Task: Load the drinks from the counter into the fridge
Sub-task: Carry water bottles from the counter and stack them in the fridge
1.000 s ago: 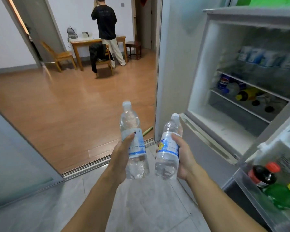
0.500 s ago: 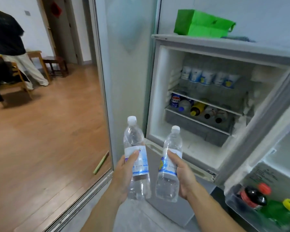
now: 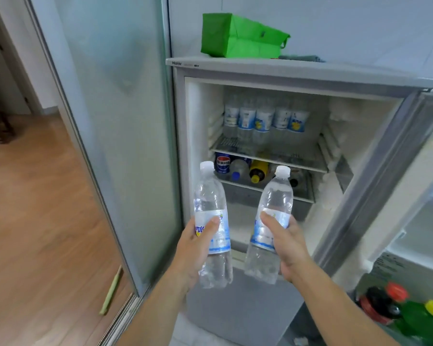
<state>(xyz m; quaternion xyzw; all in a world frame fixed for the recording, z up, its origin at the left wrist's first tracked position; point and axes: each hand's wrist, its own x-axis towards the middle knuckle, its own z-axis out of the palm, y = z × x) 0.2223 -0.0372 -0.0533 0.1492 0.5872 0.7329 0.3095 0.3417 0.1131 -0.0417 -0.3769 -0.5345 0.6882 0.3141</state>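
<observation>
The left hand (image 3: pixel 194 248) was wrapped around one water bottle (image 3: pixel 211 228); the right hand (image 3: pixel 289 245) gripped another bottle (image 3: pixel 270 221) before the open fridge (image 3: pixel 298 73).

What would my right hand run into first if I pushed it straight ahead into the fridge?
Probably the lying bottles on the middle shelf; the water bottle in your right hand would touch first. Depth is unclear.
</observation>
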